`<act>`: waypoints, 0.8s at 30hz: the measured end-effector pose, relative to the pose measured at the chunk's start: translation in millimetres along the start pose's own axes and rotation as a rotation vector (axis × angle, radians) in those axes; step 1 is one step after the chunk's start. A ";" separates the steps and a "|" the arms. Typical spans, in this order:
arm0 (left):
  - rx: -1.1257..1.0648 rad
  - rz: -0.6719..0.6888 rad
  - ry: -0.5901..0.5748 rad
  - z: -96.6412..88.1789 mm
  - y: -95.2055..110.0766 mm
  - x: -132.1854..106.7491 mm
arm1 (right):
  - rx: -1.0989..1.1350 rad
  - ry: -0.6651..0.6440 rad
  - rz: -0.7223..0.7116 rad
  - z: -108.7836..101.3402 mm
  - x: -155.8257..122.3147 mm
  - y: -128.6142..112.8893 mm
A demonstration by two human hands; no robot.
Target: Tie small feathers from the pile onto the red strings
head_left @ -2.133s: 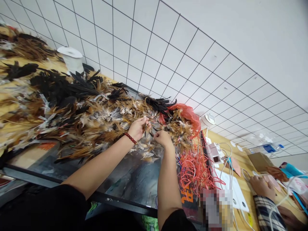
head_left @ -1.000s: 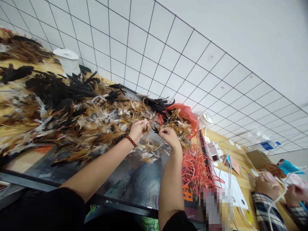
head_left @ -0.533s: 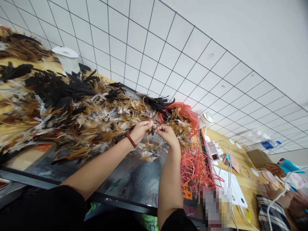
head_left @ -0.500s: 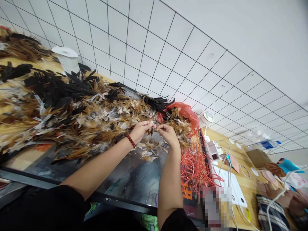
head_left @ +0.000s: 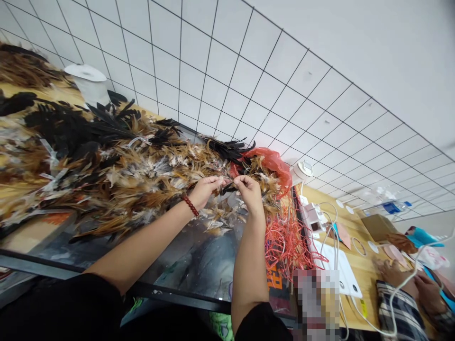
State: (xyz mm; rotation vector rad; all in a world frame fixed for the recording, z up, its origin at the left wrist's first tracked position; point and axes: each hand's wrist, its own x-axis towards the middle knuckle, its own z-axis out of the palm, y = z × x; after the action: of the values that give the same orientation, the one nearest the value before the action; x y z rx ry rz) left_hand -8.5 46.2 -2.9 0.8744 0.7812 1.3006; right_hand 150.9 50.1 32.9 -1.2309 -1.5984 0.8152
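Your left grip [head_left: 203,193] is pinched closed, its contents too small to make out. Just beside it, your right grip [head_left: 250,192] pinches a dark feather [head_left: 228,189], which lies between both. Brown feathers [head_left: 149,189] spread leftward across the desk [head_left: 185,258]; red cords [head_left: 282,244] tangle nearer, rightward.

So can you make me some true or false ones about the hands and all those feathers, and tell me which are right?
1. The left hand has a dark red bead bracelet at its wrist. True.
2. All the feathers are black. False: many are brown.
3. The right hand is far from the left. False: their fingers are close together.
4. A dark feather shows between the hands. True.
5. The plastic bag is green. False: it is red.
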 end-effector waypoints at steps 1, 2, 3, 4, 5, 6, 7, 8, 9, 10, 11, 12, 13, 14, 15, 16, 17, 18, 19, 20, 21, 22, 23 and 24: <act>0.001 -0.011 0.014 -0.3 -0.9 0.8 | 0.002 -0.024 -0.021 -0.9 -0.5 -0.2; 0.003 -0.018 0.026 -0.6 -2.1 1.6 | 0.008 -0.058 -0.040 -1.0 -1.1 -1.0; 0.007 -0.019 0.032 -0.8 -3.4 2.1 | 0.017 -0.094 -0.052 0.0 -1.6 -2.2; 0.012 -0.020 0.028 -0.8 -4.4 2.3 | 0.026 -0.123 -0.055 1.8 -2.0 -3.4; 0.014 -0.026 0.014 -0.6 -5.1 2.0 | 0.028 -0.140 -0.053 4.2 -2.1 -4.4; 0.013 -0.037 -0.009 -0.3 -5.2 1.4 | 0.016 -0.142 -0.052 6.8 -2.1 -5.1; 0.009 -0.050 -0.039 0.2 -4.9 0.5 | -0.010 -0.130 -0.057 9.3 -1.8 -5.3; 0.003 -0.066 -0.070 0.7 -4.0 -0.5 | -0.045 -0.109 -0.070 11.3 -1.5 -5.1; -0.003 -0.083 -0.094 1.2 -2.8 -1.6 | -0.086 -0.090 -0.090 12.6 -1.1 -4.8; -0.010 -0.096 -0.107 1.6 -1.6 -2.6 | -0.126 -0.075 -0.113 13.3 -0.7 -4.4; -0.016 -0.105 -0.112 1.9 -0.4 -3.2 | -0.163 -0.068 -0.135 13.4 -0.5 -4.2; -0.022 -0.113 -0.115 2.1 0.4 -3.6 | -0.196 -0.066 -0.154 12.9 -0.3 -4.4; -0.025 -0.119 -0.115 2.1 0.8 -3.7 | -0.226 -0.065 -0.168 12.2 -0.3 -4.9; -0.024 -0.120 -0.117 1.9 0.8 -3.5 | -0.256 -0.065 -0.180 11.5 -0.3 -5.8; -0.016 -0.114 -0.124 1.6 0.3 -3.1 | -0.282 -0.065 -0.187 10.8 -0.5 -7.0; -0.003 -0.105 -0.131 1.1 -0.4 -2.6 | -0.303 -0.066 -0.192 10.2 -0.6 -8.3; 0.012 -0.096 -0.136 0.5 -1.3 -2.1 | -0.316 -0.068 -0.194 9.9 -0.8 -9.6; 0.029 -0.086 -0.136 -0.3 -2.1 -1.6 | -0.319 -0.073 -0.195 9.8 -0.9 -10.8; 0.043 -0.077 -0.130 -1.1 -2.7 -1.3 | -0.314 -0.078 -0.193 9.8 -1.1 -11.7; 0.054 -0.075 -0.124 -1.9 -3.0 -1.0 | -0.301 -0.084 -0.189 10.0 -1.2 -12.2; 0.060 -0.080 -0.121 -2.6 -2.9 -0.9 | -0.283 -0.090 -0.185 10.3 -1.2 -12.1; 0.064 -0.090 -0.125 -3.3 -2.4 -1.0 | -0.261 -0.097 -0.180 10.7 -1.1 -11.5; 0.062 -0.104 -0.138 -3.7 -1.7 -1.2 | -0.237 -0.100 -0.170 11.0 -0.8 -10.3; 0.052 -0.124 -0.157 -4.0 -0.8 -1.5 | -0.205 -0.096 -0.154 11.2 -0.4 -8.6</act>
State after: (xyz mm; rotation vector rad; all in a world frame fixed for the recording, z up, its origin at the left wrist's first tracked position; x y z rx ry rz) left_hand -11.9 45.1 -5.5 0.9429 0.7355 1.0935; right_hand 137.4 47.7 36.6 -1.2071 -1.8669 0.6324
